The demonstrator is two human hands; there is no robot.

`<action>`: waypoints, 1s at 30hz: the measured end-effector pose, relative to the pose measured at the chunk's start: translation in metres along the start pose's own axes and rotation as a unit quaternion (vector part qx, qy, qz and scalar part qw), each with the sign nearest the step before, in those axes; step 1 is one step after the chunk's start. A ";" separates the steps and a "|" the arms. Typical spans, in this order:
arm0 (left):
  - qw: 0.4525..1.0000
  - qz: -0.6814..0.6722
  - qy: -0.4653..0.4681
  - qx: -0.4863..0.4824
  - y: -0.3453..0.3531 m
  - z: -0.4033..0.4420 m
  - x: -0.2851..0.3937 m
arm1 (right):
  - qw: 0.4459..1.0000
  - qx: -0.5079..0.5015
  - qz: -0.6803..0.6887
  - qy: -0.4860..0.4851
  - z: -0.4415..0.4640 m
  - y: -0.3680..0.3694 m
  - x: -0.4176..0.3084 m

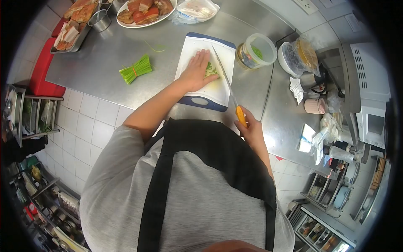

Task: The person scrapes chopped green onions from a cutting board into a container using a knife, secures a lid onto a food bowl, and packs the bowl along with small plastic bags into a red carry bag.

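My left hand (196, 72) lies flat with fingers stretched and thumb spread on a white cutting board (189, 48) with blue ends. Beside and partly under it are chopped green herb bits (211, 70); my palm hides some of the board. In my right hand (251, 128) is a knife (240, 114), gripped by its yellow handle. Its long blade points away from me, over the right side of the board. A bundle of long green stalks (135, 69), bound with an orange band, rests on the steel counter left of the board.
Right of the board stands a clear tub (252, 56) with chopped greens inside. At the back are a plate of meat (145, 25), a plastic bag (195, 11) and a metal cup (100, 21). A tray of meat (69, 40) sits back left; a white bowl (285, 63) is farther right.
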State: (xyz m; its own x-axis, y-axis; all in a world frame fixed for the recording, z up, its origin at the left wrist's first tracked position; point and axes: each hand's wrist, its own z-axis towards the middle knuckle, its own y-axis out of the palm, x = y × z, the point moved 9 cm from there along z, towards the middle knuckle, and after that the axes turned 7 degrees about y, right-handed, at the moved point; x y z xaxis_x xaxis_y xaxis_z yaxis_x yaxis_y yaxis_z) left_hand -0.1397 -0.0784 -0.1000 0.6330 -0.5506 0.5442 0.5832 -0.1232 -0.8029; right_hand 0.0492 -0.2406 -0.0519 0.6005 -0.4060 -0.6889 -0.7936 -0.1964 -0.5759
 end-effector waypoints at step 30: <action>0.983 0.180 -0.006 0.033 -0.137 -0.021 -0.115 | 0.995 0.083 0.041 -0.045 -0.014 0.023 -0.013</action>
State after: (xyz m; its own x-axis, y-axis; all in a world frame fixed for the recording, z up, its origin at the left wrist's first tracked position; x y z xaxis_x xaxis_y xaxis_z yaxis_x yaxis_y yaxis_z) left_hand -0.3032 -0.0161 -0.0574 0.8096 -0.5395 0.2312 0.3523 0.1317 -0.9266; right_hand 0.0219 -0.2526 -0.0501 0.5468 -0.3307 -0.7692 -0.8175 -0.0126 -0.5758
